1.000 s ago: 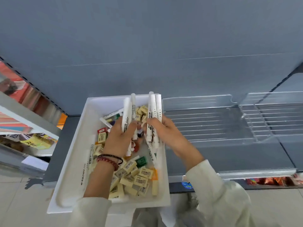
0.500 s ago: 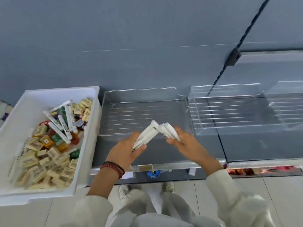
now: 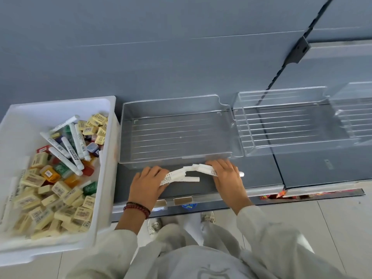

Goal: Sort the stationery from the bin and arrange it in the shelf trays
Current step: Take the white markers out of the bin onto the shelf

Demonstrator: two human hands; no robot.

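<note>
Shelf [image 3: 261,172] of grey board under a grey back panel [image 3: 181,57], pale floor tiles [image 3: 332,218] below. The left hand [image 3: 148,183] and right hand [image 3: 226,176] each curl around white markers [image 3: 177,176], low over the shelf just before a clear tray [image 3: 171,98] (another stands beside it). A white bin [image 3: 60,102] sits left.

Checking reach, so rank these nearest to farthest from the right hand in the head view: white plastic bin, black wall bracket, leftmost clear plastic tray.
1. Leftmost clear plastic tray, directly beyond the right hand holding white markers.
2. White plastic bin, off to the left, past the left hand.
3. Black wall bracket, high on the wall, to the right.
</note>
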